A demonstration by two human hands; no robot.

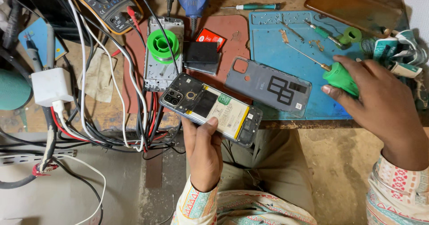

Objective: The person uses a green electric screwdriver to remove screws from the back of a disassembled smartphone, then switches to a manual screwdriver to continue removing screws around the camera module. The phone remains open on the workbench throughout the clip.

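Head view shows the left hand (203, 155) pinching the opened phone (211, 108) by its long edges, above the bench edge; it looks light, stiff and fragile inside, so edges are the safe hold. The right hand (380, 111) closes around a green screwdriver (340, 77) over the blue mat (272, 28), beside the grey back cover (267, 86).

A green handle is seen on the screwdriver (338, 76). The back cover (267, 87) is grey, the work mat (286, 50) blue, and the solder spool (162, 45) green.

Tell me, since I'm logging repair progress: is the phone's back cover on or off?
Off. The phone in the left hand shows its bare battery and camera module; the grey back cover lies apart on the blue mat.
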